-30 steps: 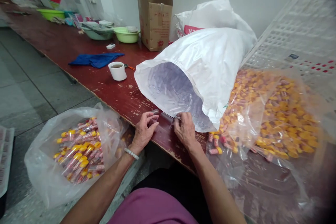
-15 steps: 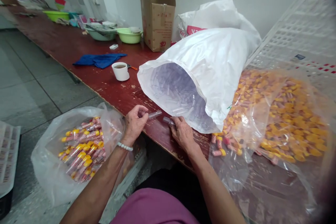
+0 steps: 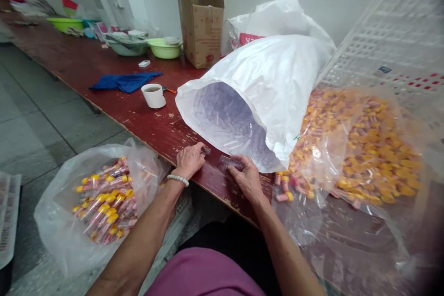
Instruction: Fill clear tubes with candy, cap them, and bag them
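Note:
My left hand (image 3: pixel 190 159), with a beaded bracelet on its wrist, is closed on a clear plastic tube (image 3: pixel 207 151), of which only a short end shows past the fingers. Across a small gap, my right hand (image 3: pixel 245 175) grips another clear tube (image 3: pixel 231 162) between thumb and fingers, by the lip of a white sack (image 3: pixel 277 69). The sack lies on its side with its mouth towards me, and many clear tubes (image 3: pixel 237 136) are inside. On my left, a translucent bag (image 3: pixel 55 222) holds yellow-capped tubes (image 3: pixel 107 203) with pink contents.
To the right, clear plastic bags hold yellow caps and pink pieces (image 3: pixel 381 162) beside a leaning white crate (image 3: pixel 388 46). A cup of dark drink (image 3: pixel 153 97), a blue cloth (image 3: pixel 126 82), green basins (image 3: pixel 164 49) and a cardboard box (image 3: pixel 206 32) stand along the red table (image 3: pixel 121 111).
My left hand has moved right, closer to my right hand, and its tube is now mostly hidden. The right-hand tube shows more fully. The whole view has shifted slightly.

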The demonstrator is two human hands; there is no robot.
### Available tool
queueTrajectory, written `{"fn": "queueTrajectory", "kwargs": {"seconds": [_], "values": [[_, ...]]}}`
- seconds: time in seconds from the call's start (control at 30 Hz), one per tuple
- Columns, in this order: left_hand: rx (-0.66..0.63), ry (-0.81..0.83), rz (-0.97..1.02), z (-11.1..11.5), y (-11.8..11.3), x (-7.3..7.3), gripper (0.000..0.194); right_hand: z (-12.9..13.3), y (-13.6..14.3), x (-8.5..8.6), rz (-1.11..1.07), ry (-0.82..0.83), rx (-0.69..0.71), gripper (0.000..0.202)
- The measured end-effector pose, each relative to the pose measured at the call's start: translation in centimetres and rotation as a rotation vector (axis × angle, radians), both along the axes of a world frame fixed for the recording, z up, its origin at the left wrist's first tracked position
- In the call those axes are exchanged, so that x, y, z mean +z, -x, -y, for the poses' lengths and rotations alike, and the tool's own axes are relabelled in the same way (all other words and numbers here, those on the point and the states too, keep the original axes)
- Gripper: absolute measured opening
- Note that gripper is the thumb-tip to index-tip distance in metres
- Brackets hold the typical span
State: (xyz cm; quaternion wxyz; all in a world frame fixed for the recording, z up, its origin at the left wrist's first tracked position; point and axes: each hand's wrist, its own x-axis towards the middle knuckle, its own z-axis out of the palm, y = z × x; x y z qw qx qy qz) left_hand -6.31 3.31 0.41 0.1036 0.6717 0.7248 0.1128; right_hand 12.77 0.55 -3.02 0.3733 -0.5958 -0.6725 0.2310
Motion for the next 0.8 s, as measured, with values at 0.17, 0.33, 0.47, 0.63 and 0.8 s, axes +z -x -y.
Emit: {"fn": "queueTrajectory", "kwargs": {"seconds": [0.17, 0.33, 0.47, 0.63, 0.8], "values": [[-0.173, -0.074, 0.435, 0.8, 1.4, -0.3, 0.031, 0.6, 0.0, 0.1, -0.086, 0.030, -0.006, 0.028], [-0.244, 0.046, 0.858, 2.3, 0.6, -0.7, 0.042, 1.9, 0.8, 2.1, -0.180, 0.045, 0.068, 0.033], [-0.362, 0.066, 0.889, 3.1, -0.3, -0.2, 0.035, 2.6, 1.1, 3.6, -0.272, 0.065, 0.148, 0.030], [-0.421, -0.028, 0.747, 3.3, -0.7, 0.3, 0.040, 2.9, 0.8, 3.5, -0.367, 0.135, 0.183, 0.033], [-0.536, -0.014, 0.807, 2.9, -1.2, -0.1, 0.046, 2.5, 0.6, 2.3, -0.587, 0.205, 0.128, 0.037]]}}
